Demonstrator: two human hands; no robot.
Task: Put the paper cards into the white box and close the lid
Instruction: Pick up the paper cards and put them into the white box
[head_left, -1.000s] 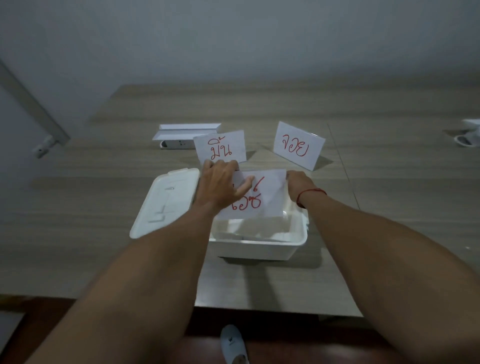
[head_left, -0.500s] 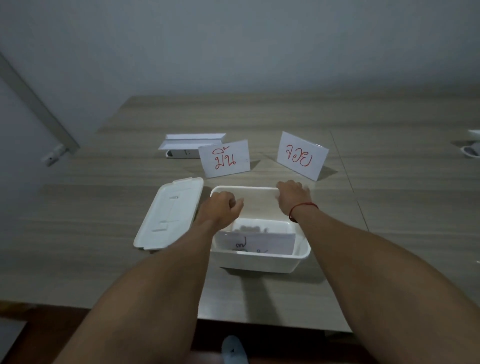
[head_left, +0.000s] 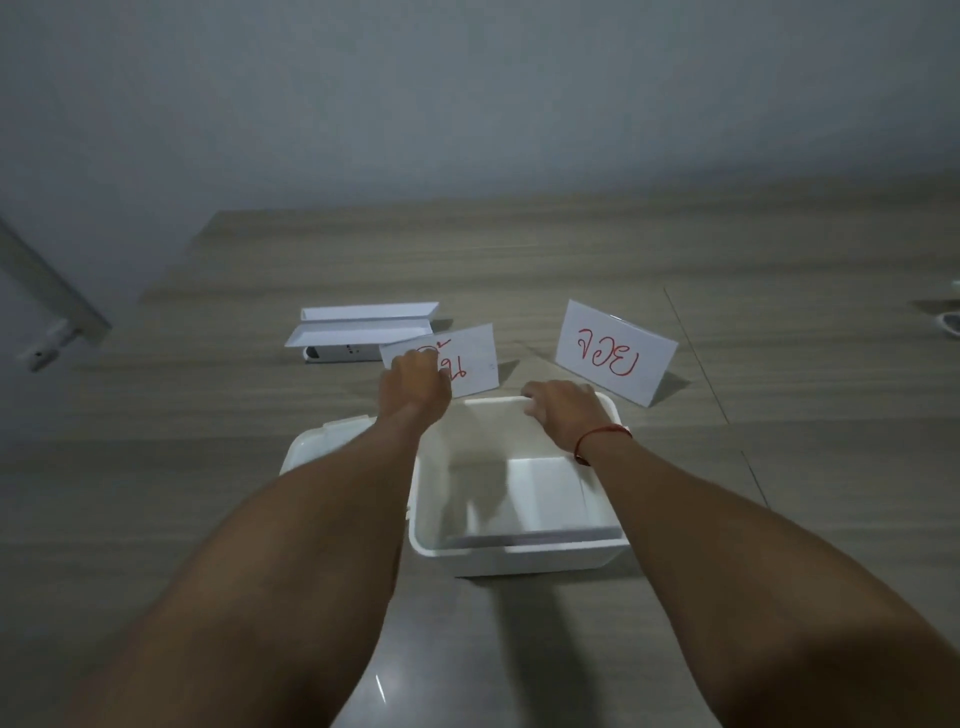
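The open white box stands on the wooden table in front of me, with white paper cards lying inside. Its lid lies flat to the box's left, mostly hidden under my left forearm. My left hand reaches past the box and covers the left part of a standing folded card with red writing; whether the fingers grip it I cannot tell. My right hand rests on the box's far rim. A second standing card with red writing is behind the box to the right.
A white folded paper lies over a small white device at the back left. Another white object is cut off at the right edge. A grey wall rises behind the table.
The card held over the box a second ago now lies inside it. My left hand has moved forward from the box rim to the left standing card. My right hand stays at the far rim.
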